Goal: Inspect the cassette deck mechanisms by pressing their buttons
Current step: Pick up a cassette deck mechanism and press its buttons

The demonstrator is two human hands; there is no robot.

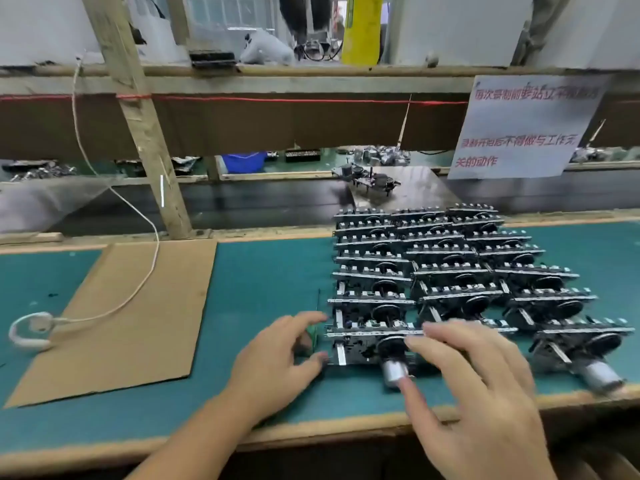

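While both hands reach in from the near edge, the green-matted worktop (263, 271) carries three overlapping rows of black-and-silver cassette deck mechanisms (450, 268), and the nearest mechanism of the leftmost row (363, 344) serves as the landmark here. The left hand (277, 362) sits at that mechanism's left end, fingers spread and only lightly bent: the forefinger reaches toward its far left corner and the thumb tip lies at its near left corner, but blur hides whether either truly touches, so I cannot tell if it has hold of anything. The right hand (485, 393) hovers over the landmark's right side, fingers splayed and mostly straight, gripping nothing; its fingertips (433, 329) lie along the mechanism's row of buttons, and its thumb tip is just beside the small silver cylindrical motor (393, 370) that juts from the mechanism's near edge. The other mechanisms run away behind and to the right of the landmark. Well to its left, a flat sheet of brown cardboard (138, 317) lies on the mat, with a white cable (138, 220) trailing over it. Far behind and to the right of the landmark hangs a white paper notice with red characters (519, 129).
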